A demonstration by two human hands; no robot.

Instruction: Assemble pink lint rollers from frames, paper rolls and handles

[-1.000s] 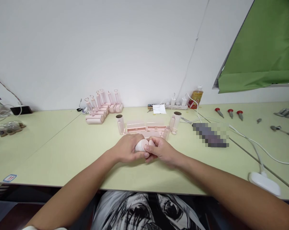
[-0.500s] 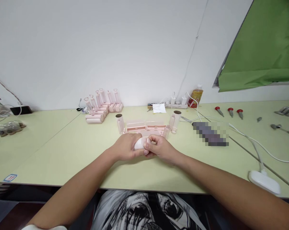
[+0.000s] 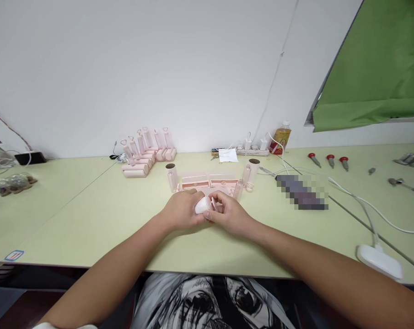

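A pale pinkish-white cylinder [image 3: 202, 205] lies tilted between my hands, above the table's middle. My left hand [image 3: 183, 209] wraps round its left part and hides much of it. At the cylinder's right end, my right hand [image 3: 230, 212] pinches a small pink round piece [image 3: 214, 204], which looks like an end cap. The cap stands slightly off the cylinder's end. Just behind my hands are two pink open trays [image 3: 196, 184]. Pink tubes [image 3: 172, 178] stand at their left, and more tubes [image 3: 254, 168] stand at their right.
Several pink assembled pieces [image 3: 135, 170] stand in rows at the back left. A power strip [image 3: 253, 151] and a drink bottle [image 3: 281, 138] are by the wall. At the right lie red-ended screwdrivers [image 3: 314, 159], a blurred dark object [image 3: 301, 192] and a white corded device [image 3: 379, 261].
My right hand has drawn slightly right, and a gap now shows between the pink cap piece and the cylinder. The cylinder has turned a little in my left hand.
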